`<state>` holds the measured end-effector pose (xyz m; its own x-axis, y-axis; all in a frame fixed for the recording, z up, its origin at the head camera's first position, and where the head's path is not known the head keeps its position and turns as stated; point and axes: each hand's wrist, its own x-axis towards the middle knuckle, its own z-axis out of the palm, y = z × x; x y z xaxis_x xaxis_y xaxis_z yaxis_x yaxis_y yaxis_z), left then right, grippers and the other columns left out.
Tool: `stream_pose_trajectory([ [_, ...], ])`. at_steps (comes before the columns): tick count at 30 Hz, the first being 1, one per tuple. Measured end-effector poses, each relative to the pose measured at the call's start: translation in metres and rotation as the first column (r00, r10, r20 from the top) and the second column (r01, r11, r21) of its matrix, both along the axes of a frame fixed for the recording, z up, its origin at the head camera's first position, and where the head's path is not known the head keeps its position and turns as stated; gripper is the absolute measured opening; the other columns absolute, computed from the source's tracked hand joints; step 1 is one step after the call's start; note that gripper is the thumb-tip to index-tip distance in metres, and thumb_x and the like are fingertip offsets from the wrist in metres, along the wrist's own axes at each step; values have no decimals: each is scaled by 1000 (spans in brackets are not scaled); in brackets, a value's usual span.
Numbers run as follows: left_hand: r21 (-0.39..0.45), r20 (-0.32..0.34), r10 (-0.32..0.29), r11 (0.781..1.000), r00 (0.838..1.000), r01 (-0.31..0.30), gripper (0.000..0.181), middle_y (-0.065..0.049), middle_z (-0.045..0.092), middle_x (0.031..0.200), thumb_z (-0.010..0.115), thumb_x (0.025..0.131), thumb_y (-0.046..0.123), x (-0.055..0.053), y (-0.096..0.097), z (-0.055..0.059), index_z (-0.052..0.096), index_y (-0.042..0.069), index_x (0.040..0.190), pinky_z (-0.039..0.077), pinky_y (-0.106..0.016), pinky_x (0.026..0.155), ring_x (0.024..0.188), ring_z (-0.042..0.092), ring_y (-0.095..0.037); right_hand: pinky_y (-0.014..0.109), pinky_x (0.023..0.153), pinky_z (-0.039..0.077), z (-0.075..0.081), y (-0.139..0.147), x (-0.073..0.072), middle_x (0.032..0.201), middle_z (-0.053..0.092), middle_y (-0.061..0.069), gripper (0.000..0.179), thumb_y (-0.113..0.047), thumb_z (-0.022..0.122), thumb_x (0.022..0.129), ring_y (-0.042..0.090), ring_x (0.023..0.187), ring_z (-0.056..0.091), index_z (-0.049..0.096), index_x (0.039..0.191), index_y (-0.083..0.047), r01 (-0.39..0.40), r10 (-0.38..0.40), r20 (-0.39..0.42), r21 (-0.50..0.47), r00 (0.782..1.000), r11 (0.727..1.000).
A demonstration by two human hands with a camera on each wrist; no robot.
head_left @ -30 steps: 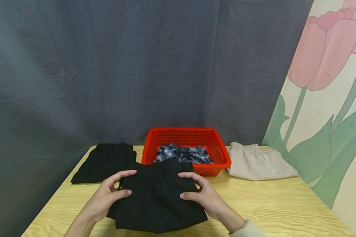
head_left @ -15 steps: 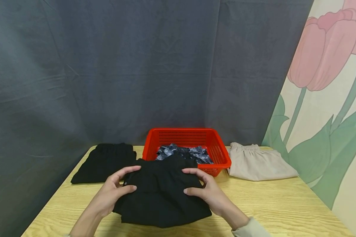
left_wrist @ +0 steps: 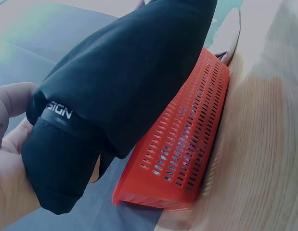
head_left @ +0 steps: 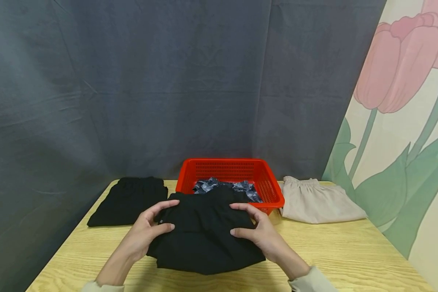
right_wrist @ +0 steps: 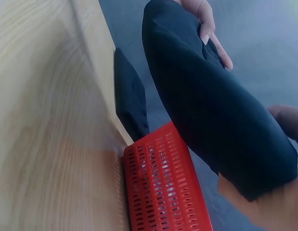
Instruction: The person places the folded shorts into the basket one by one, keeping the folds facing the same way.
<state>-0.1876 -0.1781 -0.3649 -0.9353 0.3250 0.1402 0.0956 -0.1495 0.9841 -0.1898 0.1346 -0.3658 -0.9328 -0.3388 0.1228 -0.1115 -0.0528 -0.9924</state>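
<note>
A folded black garment (head_left: 208,243) is held up off the table in front of me, tilted, its far edge overlapping the red basket in the head view. My left hand (head_left: 142,233) grips its left side, thumb on top; several fingers are hidden underneath. On the opposite side my right hand (head_left: 260,235) grips it the same way. White letters ending in "SIGN" show on a dark strip (left_wrist: 57,115) at its folded end in the left wrist view. Beyond it stands the red perforated basket (head_left: 226,161), with a grey-and-black patterned cloth (head_left: 206,185) inside.
Another folded black garment (head_left: 131,202), gathered along its far edge, lies at the table's back left. A folded beige garment with a gathered waistband (head_left: 317,202) lies right of the basket. A dark grey curtain (head_left: 168,81) hangs behind the wooden table (head_left: 332,259).
Both hands have carried the folded black garment forward and slightly right, so it covers more of the basket's front. The basket and the other garments have stayed in place.
</note>
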Motion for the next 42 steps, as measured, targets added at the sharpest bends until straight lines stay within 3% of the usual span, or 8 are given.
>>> stream_pose_trajectory([
  [10,-14,-12,7,1000,1000,-7,59,-14,35,144,64,83,-10,-9,10,0,51,4,138,50,-42,90,119,50,-31,37,87,51,3,8,-6,119,56,18,57,4,73,79,31,104,58,55,132,-4,23,-22,-30,19,999,1000],
  [32,-31,-18,-30,999,999,29,58,-12,29,149,60,88,-7,-29,27,11,48,9,142,53,-43,82,104,62,-32,37,84,52,12,28,-18,124,51,18,58,6,71,80,31,104,58,55,134,-6,74,-72,-56,31,996,997],
  [42,-102,-109,-39,994,993,28,61,-16,51,134,63,87,-6,-41,33,14,47,12,144,53,-36,84,102,62,-25,39,81,54,15,35,-24,119,52,19,58,6,71,80,31,101,60,54,134,-7,88,-86,-50,21,995,996],
])
